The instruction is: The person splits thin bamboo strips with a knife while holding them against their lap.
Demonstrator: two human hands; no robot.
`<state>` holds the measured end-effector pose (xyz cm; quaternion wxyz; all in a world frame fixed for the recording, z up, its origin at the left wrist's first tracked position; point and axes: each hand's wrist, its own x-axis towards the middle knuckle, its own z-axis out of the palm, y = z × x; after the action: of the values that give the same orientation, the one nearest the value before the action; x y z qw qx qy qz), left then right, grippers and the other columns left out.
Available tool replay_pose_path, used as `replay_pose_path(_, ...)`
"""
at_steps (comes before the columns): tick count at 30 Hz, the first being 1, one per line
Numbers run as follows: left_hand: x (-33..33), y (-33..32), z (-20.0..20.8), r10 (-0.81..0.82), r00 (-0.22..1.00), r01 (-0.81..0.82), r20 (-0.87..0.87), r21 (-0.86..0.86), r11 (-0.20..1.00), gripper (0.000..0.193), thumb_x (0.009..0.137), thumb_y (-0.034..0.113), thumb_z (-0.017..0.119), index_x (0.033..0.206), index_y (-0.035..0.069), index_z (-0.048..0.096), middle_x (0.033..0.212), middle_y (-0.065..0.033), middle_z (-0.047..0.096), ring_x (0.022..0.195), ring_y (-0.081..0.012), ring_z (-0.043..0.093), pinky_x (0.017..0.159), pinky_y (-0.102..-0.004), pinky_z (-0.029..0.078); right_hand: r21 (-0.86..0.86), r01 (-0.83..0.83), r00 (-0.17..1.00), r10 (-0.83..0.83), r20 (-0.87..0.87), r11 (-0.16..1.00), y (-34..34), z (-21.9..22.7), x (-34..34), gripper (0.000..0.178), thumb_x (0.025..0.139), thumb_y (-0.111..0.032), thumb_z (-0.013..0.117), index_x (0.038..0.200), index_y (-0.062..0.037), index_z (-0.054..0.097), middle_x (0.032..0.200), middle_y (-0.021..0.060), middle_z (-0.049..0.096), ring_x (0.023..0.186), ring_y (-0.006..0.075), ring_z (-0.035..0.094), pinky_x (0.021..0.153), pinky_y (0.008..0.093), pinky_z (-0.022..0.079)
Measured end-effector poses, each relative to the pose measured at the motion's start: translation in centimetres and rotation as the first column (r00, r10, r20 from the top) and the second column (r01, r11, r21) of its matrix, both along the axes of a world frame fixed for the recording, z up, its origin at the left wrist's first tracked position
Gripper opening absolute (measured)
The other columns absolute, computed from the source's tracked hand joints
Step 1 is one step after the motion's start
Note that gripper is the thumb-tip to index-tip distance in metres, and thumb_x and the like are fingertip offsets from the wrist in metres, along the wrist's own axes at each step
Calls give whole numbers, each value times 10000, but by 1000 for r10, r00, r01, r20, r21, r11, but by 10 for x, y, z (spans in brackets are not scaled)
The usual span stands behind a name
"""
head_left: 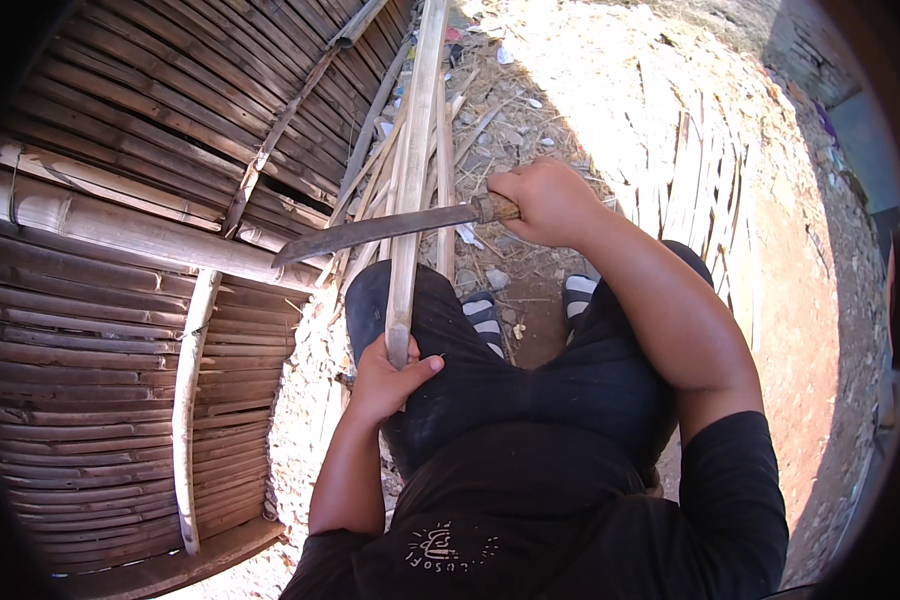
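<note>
Gripping the near end of a long pale strip (410, 190) that runs far ahead of it, the left hand (386, 386) is curled; the right hand (550, 203), wrapped round the handle, holds a knife (370, 237) across the strip, pointing left.

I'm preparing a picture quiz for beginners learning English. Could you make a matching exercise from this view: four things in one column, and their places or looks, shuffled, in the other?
Things:
1. Knife
2. Long pale strip
3. Sandals
4. Bamboo wall

Places and looks:
A. On the feet, banded dark and pale
B. Near end in the left grip
C. Along the left side of the picture
D. Handle in the right grip, blade reaching across to the left

Right pairs: 1-D, 2-B, 3-A, 4-C.
</note>
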<state>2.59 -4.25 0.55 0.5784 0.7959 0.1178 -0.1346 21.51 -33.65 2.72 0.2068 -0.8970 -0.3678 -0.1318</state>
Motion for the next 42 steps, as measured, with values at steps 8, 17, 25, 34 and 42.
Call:
replay_pose_path(8, 0, 0, 6, -16, 999, 17, -36, 26, 1000, 387, 803, 202, 932, 896, 92, 573, 688, 58, 535, 597, -41, 493, 542, -234, 410, -71, -102, 993, 106, 57, 992, 10, 2, -1, 206, 777, -214, 739, 952, -136, 662, 751, 119, 689, 766, 375, 699, 766, 503, 543)
replay_pose_path(17, 0, 0, 3, 5, 1000, -6, -27, -27, 1000, 385, 805, 204, 933, 895, 92, 576, 702, 60, 541, 625, -42, 492, 571, -234, 417, 47, 68, 997, -67, -24, 997, -12, -1, 8, 215, 788, -203, 733, 966, -114, 652, 795, 134, 701, 811, 379, 707, 750, 513, 551)
replay_pose_path(25, -1, 1, 3, 2, 1000, -2, -29, -6, 1000, 385, 809, 210, 931, 894, 97, 573, 687, 64, 539, 601, -39, 490, 541, -233, 405, -141, -156, 984, 166, 63, 978, 9, 8, -3, 234, 768, -198, 753, 966, -104, 670, 797, 125, 705, 811, 380, 708, 763, 497, 548)
replay_pose_path(34, 1, 1, 0, -2, 1000, 1, -16, -28, 1000, 374, 825, 219, 916, 899, 98, 570, 677, 61, 542, 561, -43, 486, 491, -235, 396, 92, 137, 979, -121, -166, 986, -24, 4, 13, 325, 768, -215, 763, 1057, -92, 680, 821, 177, 710, 834, 415, 705, 752, 525, 562)
replay_pose_path(42, -1, 1, 0, 22, 999, -22, -39, -11, 1000, 378, 833, 244, 916, 895, 97, 573, 689, 56, 547, 581, -43, 490, 510, -238, 399, -60, -157, 987, 159, 29, 986, 5, 1, 0, 284, 717, -163, 778, 948, -83, 634, 772, 148, 664, 783, 410, 675, 725, 514, 533)
